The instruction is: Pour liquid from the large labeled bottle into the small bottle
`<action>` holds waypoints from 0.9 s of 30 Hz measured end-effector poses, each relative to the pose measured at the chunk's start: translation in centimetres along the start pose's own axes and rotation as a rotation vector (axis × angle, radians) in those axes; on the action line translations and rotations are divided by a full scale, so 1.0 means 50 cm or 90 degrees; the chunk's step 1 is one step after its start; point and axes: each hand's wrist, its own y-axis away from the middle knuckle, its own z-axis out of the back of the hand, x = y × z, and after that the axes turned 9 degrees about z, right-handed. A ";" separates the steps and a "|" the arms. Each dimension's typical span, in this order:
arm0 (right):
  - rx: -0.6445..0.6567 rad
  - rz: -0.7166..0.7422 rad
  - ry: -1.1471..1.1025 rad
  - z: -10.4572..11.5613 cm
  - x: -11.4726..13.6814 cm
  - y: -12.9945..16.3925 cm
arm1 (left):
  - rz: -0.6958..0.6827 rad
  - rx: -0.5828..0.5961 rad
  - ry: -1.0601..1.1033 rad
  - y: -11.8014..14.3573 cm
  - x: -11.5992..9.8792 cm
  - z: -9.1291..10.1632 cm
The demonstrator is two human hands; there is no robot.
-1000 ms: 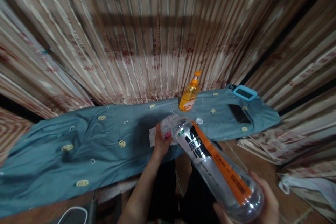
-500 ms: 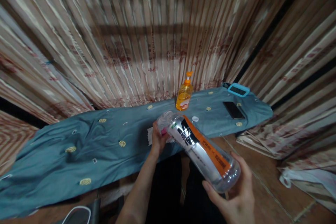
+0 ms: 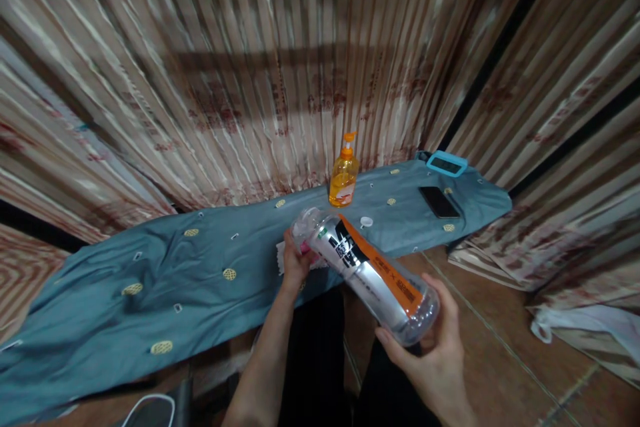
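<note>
A large clear plastic bottle point(image 3: 370, 273) with a silver, black and orange label is tilted across my view, its base toward me at the lower right. My right hand point(image 3: 430, 353) grips it around the base, thumb on the near side. At the other end my left hand point(image 3: 297, 263) is closed by the bottle's clear upper part, fingers partly hidden behind it. A bit of something pink point(image 3: 306, 249) shows there; I cannot make out what it is. Under that hand, a pale scalloped-edged cloth or paper point(image 3: 281, 259) lies on the blue-green fabric.
An orange pump bottle point(image 3: 343, 180) stands at the back of the fabric-covered surface point(image 3: 210, 307). A small white cap point(image 3: 367, 221), a dark phone point(image 3: 439, 202) and a blue-framed device point(image 3: 447, 163) lie to the right. Pleated curtains point(image 3: 240, 80) hang close behind.
The bottle and both hands sit slightly farther left and up in view, with the background shifting a little left too. Both holds look the same.
</note>
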 end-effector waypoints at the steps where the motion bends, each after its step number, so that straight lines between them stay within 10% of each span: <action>1: -0.001 -0.003 -0.004 0.001 -0.002 0.002 | -0.001 0.002 -0.001 0.001 -0.002 0.000; 27: -0.005 -0.092 -0.146 -0.014 -0.057 0.028 | 0.013 0.018 0.002 0.004 -0.006 0.002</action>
